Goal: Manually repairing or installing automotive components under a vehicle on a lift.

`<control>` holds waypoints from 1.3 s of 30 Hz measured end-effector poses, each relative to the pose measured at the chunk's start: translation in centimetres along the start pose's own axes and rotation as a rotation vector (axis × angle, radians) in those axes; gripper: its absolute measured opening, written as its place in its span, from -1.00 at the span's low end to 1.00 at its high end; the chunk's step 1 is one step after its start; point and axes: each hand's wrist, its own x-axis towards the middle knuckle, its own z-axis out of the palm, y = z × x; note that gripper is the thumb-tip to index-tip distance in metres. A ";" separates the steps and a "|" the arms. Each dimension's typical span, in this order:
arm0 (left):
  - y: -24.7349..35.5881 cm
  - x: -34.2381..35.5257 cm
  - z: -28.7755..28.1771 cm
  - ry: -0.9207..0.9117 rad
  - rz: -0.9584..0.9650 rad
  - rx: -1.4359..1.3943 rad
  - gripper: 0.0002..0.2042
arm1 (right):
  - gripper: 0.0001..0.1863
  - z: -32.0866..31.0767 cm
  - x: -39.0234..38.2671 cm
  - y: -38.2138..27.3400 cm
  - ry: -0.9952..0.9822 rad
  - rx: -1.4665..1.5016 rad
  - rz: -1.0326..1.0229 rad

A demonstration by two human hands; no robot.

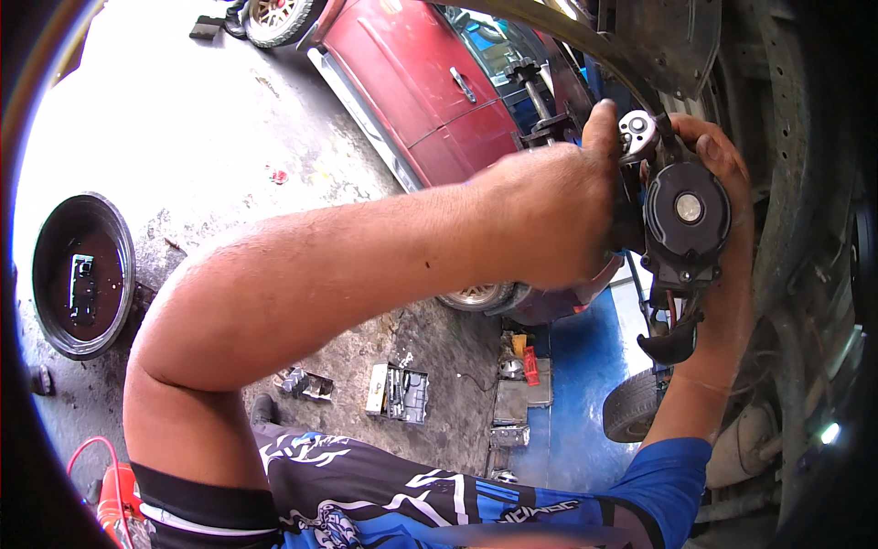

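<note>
My left hand (558,215) is raised and closed, its thumb pointing up beside the round chrome head of a ratchet wrench (637,134). The ratchet's handle is hidden by the fist. Just right of it is a black round motor housing (665,226) with a silver disc in its centre and wires below. My right hand (724,165) reaches up behind this housing, with its fingers curled over the top far side. Its palm is hidden. A curved black piece (672,344) hangs under the housing.
Vehicle underbody parts (777,183) fill the right side overhead. A red car (412,82) stands beyond my left arm. On the floor are a black tub (128,265) with dark liquid and a part in it, an opened toolbox (423,398), and a red object (119,503) with a hose.
</note>
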 end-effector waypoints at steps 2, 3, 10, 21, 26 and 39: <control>-2.3 0.9 0.9 0.143 0.149 0.122 -0.27 | -0.41 -0.2 -0.5 -0.5 -0.062 0.009 0.038; -3.1 1.8 0.5 0.078 0.132 0.165 -0.25 | -0.40 0.1 -0.5 0.0 0.073 -0.050 0.022; -8.0 6.3 0.4 0.402 0.573 0.366 -0.36 | -0.37 -0.6 0.1 0.3 0.110 -0.137 0.061; -3.1 1.9 -0.6 -0.100 0.150 0.064 -0.23 | -0.33 0.2 0.1 0.7 0.142 -0.119 0.061; -1.9 0.7 -0.1 -0.054 -0.016 -0.472 -0.31 | -0.34 -0.8 0.9 0.8 -0.099 -0.073 0.088; -4.4 3.9 -2.6 -0.163 0.134 -0.582 -0.63 | -0.45 -2.3 2.0 2.0 -0.151 0.074 0.087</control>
